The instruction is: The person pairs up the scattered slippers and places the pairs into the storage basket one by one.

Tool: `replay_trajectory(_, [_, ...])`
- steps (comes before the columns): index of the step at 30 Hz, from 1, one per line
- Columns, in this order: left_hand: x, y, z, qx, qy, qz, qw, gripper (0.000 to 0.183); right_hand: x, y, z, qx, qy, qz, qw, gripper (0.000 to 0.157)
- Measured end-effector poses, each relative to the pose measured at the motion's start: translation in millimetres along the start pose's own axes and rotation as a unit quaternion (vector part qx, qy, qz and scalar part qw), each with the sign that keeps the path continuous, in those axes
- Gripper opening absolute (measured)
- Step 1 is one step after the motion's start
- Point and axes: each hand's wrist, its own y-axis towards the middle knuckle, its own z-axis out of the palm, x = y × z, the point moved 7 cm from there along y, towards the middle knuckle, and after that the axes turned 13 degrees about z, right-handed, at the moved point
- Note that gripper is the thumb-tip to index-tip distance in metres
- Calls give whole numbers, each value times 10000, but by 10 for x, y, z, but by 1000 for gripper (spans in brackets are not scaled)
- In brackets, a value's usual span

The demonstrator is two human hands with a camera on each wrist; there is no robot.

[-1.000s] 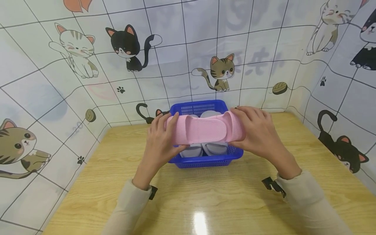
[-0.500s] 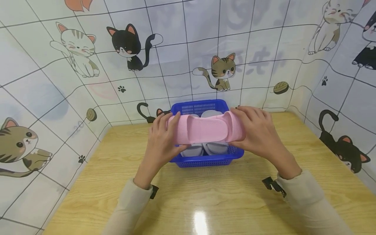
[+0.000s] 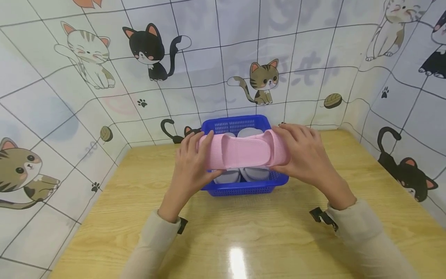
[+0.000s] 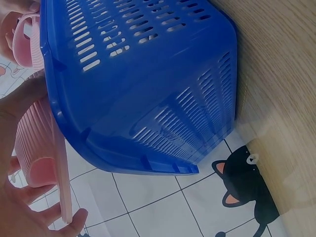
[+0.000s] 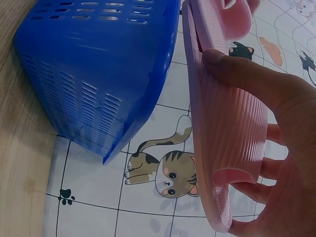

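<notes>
A pair of pink slippers (image 3: 246,151) is held crosswise above a blue basket (image 3: 244,190), their ribbed straps at opposite ends. My left hand (image 3: 191,164) grips the left end, thumb low and fingers over the strap. At the other end my right hand (image 3: 306,155) grips likewise; in the right wrist view its thumb lies along the edge of the slippers (image 5: 229,118). Inside the basket lie grey slippers (image 3: 256,173), partly hidden under the pink ones. The left wrist view shows the pink slippers (image 4: 37,143) beside the basket's rim.
The basket stands on a wood-grain table (image 3: 216,232) near the back wall (image 3: 195,69), which is covered with cat-print sheeting. More of that sheeting rises along the left and right sides. A bright reflection lies on the table's front part.
Both hands keep their hold on the pink slippers, which stay over the basket. The whole head view has shifted slightly, with basket and wall a little higher in the picture.
</notes>
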Motion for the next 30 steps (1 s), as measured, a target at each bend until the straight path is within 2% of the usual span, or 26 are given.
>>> replay_trajectory(5, [2, 12, -11, -37, -39, 32, 10000, 119, -4, 3, 0, 41, -1, 57, 10000, 106])
replay_trajectory(16, [-7, -11, 17, 117, 13, -5, 9999, 117, -18, -14, 32, 155, -7, 158, 9998, 106])
replay_trajectory(30, [-27, -13, 39, -6, 106, 66, 9999, 118, -3, -5, 41, 238, -32, 163, 9996, 106])
